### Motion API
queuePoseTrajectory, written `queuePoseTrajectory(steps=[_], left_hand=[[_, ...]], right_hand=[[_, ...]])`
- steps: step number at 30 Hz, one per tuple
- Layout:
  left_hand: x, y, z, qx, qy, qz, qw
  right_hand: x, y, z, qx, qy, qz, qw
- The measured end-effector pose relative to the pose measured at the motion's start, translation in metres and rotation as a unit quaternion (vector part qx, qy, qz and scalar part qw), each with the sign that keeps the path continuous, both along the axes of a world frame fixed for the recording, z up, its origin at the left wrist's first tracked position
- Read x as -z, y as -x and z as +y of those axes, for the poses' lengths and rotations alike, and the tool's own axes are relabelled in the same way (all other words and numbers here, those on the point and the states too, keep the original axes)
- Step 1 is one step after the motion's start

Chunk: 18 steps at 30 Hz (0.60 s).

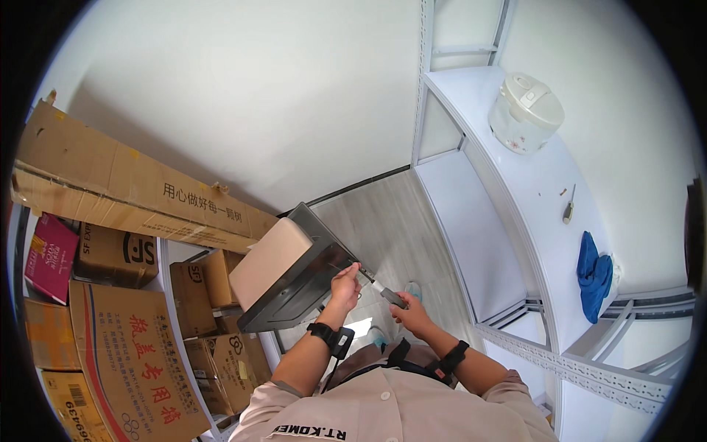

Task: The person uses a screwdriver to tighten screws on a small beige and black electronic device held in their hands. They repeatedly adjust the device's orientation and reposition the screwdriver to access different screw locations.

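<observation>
A screwdriver [389, 295] with a grey handle is gripped in my right hand [414, 317]. Its shaft points up and left, toward the fingertips of my left hand [346, 286]. Those fingers are pinched together at the edge of a dark grey boxy housing [324, 259]; whatever they hold is too small to make out. The housing is tilted and has a pale beige panel or box [274, 258] on its left side. What supports it from below is hidden.
Cardboard boxes [140, 353] fill the shelves at left, beneath a long carton [132, 177]. On the white shelf [508, 177] at right are a rice cooker [525, 114], another screwdriver [568, 210], small screws [563, 192] and a blue cloth [593, 276]. Grey floor [383, 214] lies between.
</observation>
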<state>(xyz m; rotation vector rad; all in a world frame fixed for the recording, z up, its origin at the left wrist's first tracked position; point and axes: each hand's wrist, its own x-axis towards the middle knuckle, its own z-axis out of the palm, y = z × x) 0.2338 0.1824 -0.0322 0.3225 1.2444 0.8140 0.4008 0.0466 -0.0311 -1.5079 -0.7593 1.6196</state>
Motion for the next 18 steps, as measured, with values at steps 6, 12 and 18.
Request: queuePoseTrajectory(steps=[6, 12, 18], left_hand=[[0.006, 0.005, 0.001, 0.004, -0.006, 0.006, 1.0], [0.0, 0.005, 0.0, 0.009, -0.001, 0.001, 1.0], [-0.003, 0.005, 0.001, 0.017, -0.017, 0.005, 1.0]], right_hand=[[-0.012, 0.006, 0.0, 0.078, 0.086, 0.097, 0.988], [-0.003, 0.001, -0.002, 0.078, 0.128, 0.168, 0.974], [0.001, -0.004, 0.001, 0.057, 0.128, 0.166, 0.976]])
